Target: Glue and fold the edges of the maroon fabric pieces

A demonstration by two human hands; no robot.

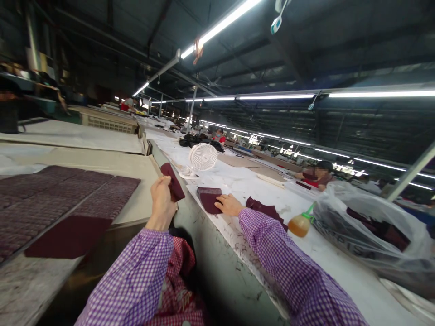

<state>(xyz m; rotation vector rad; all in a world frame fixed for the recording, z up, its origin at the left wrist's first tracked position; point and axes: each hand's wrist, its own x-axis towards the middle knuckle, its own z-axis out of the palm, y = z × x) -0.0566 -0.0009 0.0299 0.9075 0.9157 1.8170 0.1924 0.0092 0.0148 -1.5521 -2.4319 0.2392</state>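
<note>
A folded piece of maroon fabric (174,184) is pinched in my left hand (161,202), raised above the gap between two tables. On the white table (234,174) lies a small stack of maroon fabric pieces (208,199), one with a greyish face showing along its far side. My right hand (231,205) grips the right edge of this stack, its fingers bent over the cloth. Just right of that hand is a crumpled maroon cloth (267,209), partly covered by my sleeve.
A white fan (203,157) stands beyond my hands. To the right are a bottle of amber liquid (299,225) with a green nozzle and a clear plastic bag (367,226) holding dark cloth. Rows of maroon pieces (68,194) cover the left table. Co-workers sit farther off.
</note>
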